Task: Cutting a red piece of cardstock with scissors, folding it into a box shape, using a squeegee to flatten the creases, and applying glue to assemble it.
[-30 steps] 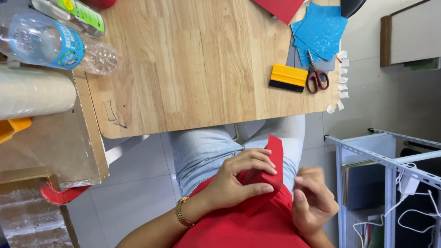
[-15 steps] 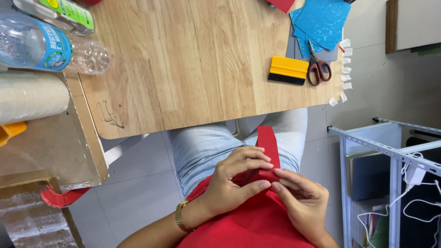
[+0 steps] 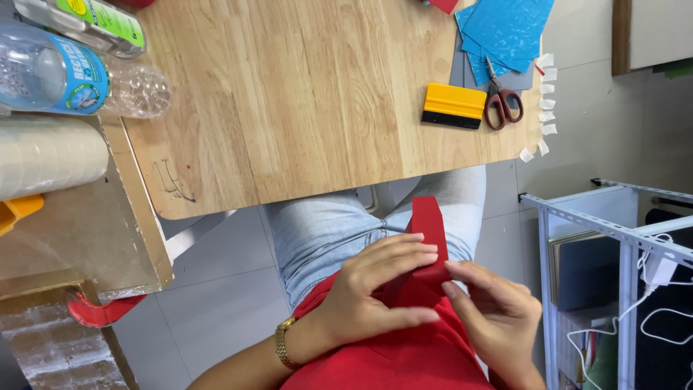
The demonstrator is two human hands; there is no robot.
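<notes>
Both hands are now pinching the red folded strip [image 3: 427,245] at lower centre of the frame, the right hand [image 3: 498,318] having closed in to meet the left hand [image 3: 375,292], below the wooden table [image 3: 303,94].

Both hands, left [image 3: 368,289] and right [image 3: 498,318], pinch folded red paper [image 3: 427,224] over lap.
</notes>
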